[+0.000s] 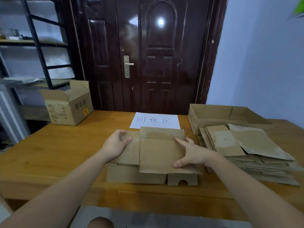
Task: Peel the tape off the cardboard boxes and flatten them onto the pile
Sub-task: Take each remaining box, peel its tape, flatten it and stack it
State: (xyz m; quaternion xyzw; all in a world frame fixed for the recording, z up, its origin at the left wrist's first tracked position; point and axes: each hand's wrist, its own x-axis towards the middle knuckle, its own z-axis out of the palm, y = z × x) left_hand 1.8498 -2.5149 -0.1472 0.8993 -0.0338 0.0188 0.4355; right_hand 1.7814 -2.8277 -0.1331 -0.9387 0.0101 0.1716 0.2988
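A flattened brown cardboard box (156, 155) lies on the wooden table (62, 150) in front of me, its flaps spread out. My left hand (116, 143) rests on its left flap with fingers loosely curled. My right hand (190, 153) presses on the box's right side, index finger and thumb stretched along the panel. To the right sits the pile of flattened cardboard (246, 150), several sheets high. An open taped box with printed labels (69, 104) stands at the table's far left corner.
A white sheet with handwritten characters (155, 120) lies beyond the flattened box. A shallow open cardboard tray (215, 116) stands behind the pile. A dark door (148, 51) is behind the table, metal shelving (32, 46) on the left.
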